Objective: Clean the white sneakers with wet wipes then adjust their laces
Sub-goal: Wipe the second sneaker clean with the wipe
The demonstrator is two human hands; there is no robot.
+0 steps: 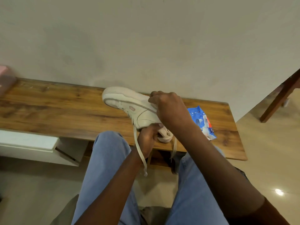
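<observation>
A white sneaker [129,104] is tilted on its side above the wooden bench [48,108], its sole turned toward the wall. My left hand [148,138] grips the shoe from below near its opening. My right hand [167,108] has its fingers curled over the sole edge; whether a wipe sits under them is hidden. Part of a second white sneaker [165,135] shows under the first one, by my left hand. Two loose laces [139,151] hang down over the bench's front edge. A blue pack of wet wipes [203,122] lies on the bench, right of my right arm.
A pink-topped box [5,80] stands at the bench's far left end. Below the bench on the left is a white drawer unit [32,143]. A wooden furniture leg [279,101] slants at the right. My knees in blue jeans fill the foreground.
</observation>
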